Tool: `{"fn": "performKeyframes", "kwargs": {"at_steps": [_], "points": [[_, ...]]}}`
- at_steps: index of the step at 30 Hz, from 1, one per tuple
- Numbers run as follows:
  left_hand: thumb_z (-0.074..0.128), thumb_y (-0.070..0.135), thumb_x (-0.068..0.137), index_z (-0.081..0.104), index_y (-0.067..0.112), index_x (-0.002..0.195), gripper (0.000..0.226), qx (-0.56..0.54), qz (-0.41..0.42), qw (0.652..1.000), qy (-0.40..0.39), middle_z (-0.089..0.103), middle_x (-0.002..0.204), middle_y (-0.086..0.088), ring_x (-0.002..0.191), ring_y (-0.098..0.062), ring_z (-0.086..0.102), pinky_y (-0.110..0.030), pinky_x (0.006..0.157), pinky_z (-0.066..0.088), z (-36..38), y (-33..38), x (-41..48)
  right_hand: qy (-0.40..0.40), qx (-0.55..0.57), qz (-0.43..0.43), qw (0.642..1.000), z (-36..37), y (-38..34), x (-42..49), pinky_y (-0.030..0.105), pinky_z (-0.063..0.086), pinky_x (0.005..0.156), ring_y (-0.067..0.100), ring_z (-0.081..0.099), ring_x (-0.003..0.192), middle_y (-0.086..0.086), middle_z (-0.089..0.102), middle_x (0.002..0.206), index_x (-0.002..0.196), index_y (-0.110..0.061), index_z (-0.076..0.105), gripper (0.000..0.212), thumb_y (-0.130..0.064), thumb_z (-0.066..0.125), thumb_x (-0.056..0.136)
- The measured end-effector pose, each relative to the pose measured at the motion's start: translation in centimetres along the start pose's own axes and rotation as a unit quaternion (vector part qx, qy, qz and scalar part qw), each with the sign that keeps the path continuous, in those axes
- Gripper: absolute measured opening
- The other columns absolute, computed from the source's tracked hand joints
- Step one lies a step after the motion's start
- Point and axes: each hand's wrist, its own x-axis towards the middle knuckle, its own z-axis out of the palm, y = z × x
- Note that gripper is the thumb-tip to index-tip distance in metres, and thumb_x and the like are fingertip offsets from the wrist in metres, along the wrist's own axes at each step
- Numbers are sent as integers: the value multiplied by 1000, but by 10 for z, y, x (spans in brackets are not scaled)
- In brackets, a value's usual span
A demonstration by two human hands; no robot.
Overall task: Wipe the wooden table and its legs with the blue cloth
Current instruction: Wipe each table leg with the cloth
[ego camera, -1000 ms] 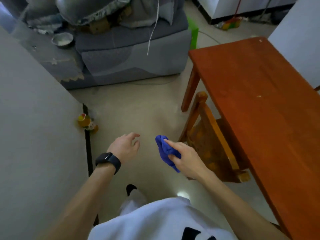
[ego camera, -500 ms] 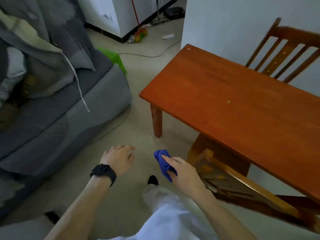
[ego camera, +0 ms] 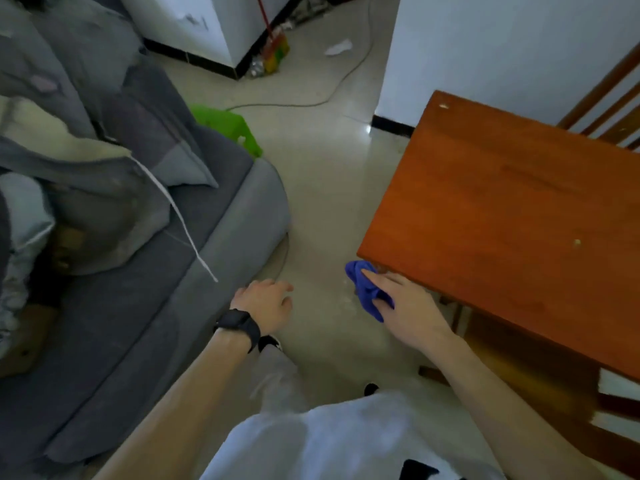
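Note:
The reddish wooden table [ego camera: 512, 209] fills the right side of the view; its near left corner points toward me. My right hand [ego camera: 405, 306] holds the crumpled blue cloth [ego camera: 365, 287] just below that corner, close against the table's edge. The table leg under the corner is hidden by my hand and the tabletop. My left hand [ego camera: 265, 304], with a black watch on the wrist, hangs over the floor with loosely curled fingers and holds nothing.
A grey sofa [ego camera: 145, 271] piled with clothes lies on the left, leaving a floor strip between it and the table. A wooden chair [ego camera: 609, 109] stands behind the table. A green stool [ego camera: 225, 128], a cable and a broom [ego camera: 273, 50] lie farther back.
My view has swung and I have come closer to the table's corner. My right hand has carried the blue cloth up to the table's near corner. The left hand stays empty.

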Motion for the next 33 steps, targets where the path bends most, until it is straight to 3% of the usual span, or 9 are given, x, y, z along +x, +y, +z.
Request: {"fn": "performKeyframes", "kwargs": {"at_steps": [4, 7, 14, 18, 26, 33], "points": [[36, 36, 102, 49, 28, 135, 37, 57, 81, 995, -14, 55, 133, -3, 118, -29, 52, -39, 92, 41, -50, -45, 65, 55, 42, 94, 993, 10, -30, 37, 29, 43, 95, 19, 56, 116, -4, 54, 135, 142, -36, 47, 55, -15, 60, 93], [35, 34, 102, 50, 25, 132, 35, 98, 134, 985, -37, 54, 132, -4, 117, -29, 51, -40, 94, 38, -86, -67, 103, 91, 79, 157, 980, 13, -58, 50, 26, 44, 89, 16, 58, 108, -4, 55, 134, 143, -35, 47, 58, -13, 61, 92], [35, 32, 101, 53, 24, 132, 36, 181, 229, 953, -78, 56, 129, -4, 115, -29, 51, -41, 93, 39, -159, -67, 201, 168, 150, 265, 938, 14, -101, 102, 20, 38, 81, 4, 50, 95, -10, 54, 131, 144, -38, 43, 57, -15, 59, 94], [35, 33, 101, 54, 25, 130, 35, 212, 251, 942, -73, 57, 129, -3, 117, -28, 51, -41, 95, 39, -197, -49, 265, 194, 192, 276, 922, 10, -102, 150, 16, 37, 81, 2, 50, 97, -10, 54, 132, 143, -38, 44, 57, -13, 59, 94], [36, 36, 102, 48, 30, 138, 39, 241, 278, 926, -87, 53, 140, 2, 121, -23, 53, -39, 100, 44, -278, 9, 380, 137, 136, 275, 942, -56, -84, 256, 18, 48, 83, 6, 56, 102, -12, 47, 140, 149, -42, 30, 56, -22, 48, 100], [38, 34, 101, 50, 31, 138, 38, 288, 352, 886, -95, 53, 140, -1, 120, -23, 54, -41, 101, 45, -313, 111, 471, 190, 158, 346, 905, -100, -52, 312, 24, 52, 83, 10, 57, 106, -12, 46, 143, 149, -42, 31, 54, -23, 47, 101]]}}
